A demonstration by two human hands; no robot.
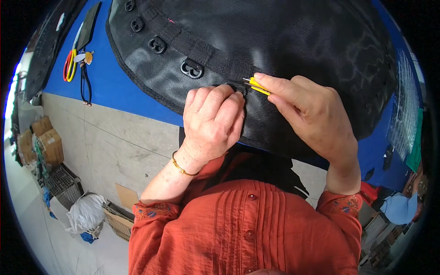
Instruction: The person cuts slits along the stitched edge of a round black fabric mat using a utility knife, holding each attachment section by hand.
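Note:
A large black mesh fabric piece with a bound edge lies in front of me. A black webbing strip runs along it, with several black plastic buckles attached. My left hand is closed at the fabric's near edge, its fingertips pinching the black material beside the strip; the pinched part is mostly hidden. My right hand grips yellow thread snips between thumb and fingers. The snips' metal tips point left, close to the webbing and just above my left fingertips.
Under the fabric is a blue tabletop. Scissors with red and yellow handles and a dark cord loop lie at its left. Cardboard boxes, a crate and a white bag stand on the floor.

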